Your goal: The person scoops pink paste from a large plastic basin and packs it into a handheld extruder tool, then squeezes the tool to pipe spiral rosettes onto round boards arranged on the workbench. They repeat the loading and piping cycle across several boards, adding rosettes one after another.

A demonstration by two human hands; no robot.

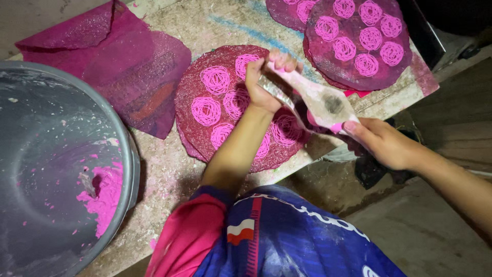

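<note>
over pink disc (225, 107) — left hand (262, 84) fingers clenched round piping bag (312, 97) — right hand (382, 141) pinching tip

The left hand (264, 84) and the spoon (312, 97) hang over the near round disc (225, 110), which fills the middle of the table (169, 169). To its left the grey basin (61, 169) blocks the whole near corner, its rim just beside the disc. Behind lie folded pink sheets (123, 56), flat and low. Further discs (353, 41) crowd the far right corner. A bare strip of table runs between the sheets and those discs (narrow). The right hand (384, 143) sits off the table edge, over open floor (425, 231)
</note>
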